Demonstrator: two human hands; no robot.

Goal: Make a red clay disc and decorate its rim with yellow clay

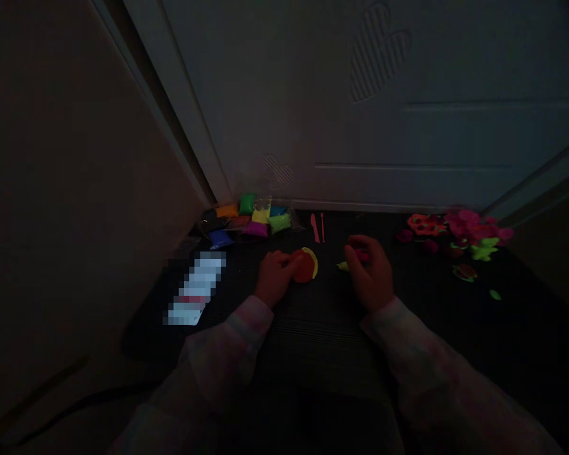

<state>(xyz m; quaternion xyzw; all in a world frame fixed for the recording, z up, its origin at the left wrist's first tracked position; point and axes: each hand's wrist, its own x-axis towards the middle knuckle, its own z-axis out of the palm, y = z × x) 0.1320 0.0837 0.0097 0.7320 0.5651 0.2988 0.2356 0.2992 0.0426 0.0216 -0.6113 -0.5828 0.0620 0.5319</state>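
Observation:
My left hand point(275, 275) is closed at the left edge of a flat orange-red clay disc point(304, 268), the thumb lying over its face. A yellow clay strip point(315, 261) curves along the disc's right rim. To the right, my right hand point(370, 272) is curled, and a magenta clay lump point(361, 255) shows between thumb and fingers. Beside the thumb pokes out a small yellow-green clay piece point(342, 266); whether the hand grips it I cannot tell. The light is very dim.
Bagged coloured clay point(256, 218) lies at the back left, above a lit phone point(196, 289). A pink plastic knife point(315, 227) and a thin pink tool point(323, 227) lie behind the disc. Pink clay shapes point(471, 226) cluster back right. A white panelled door point(360, 139) stands behind.

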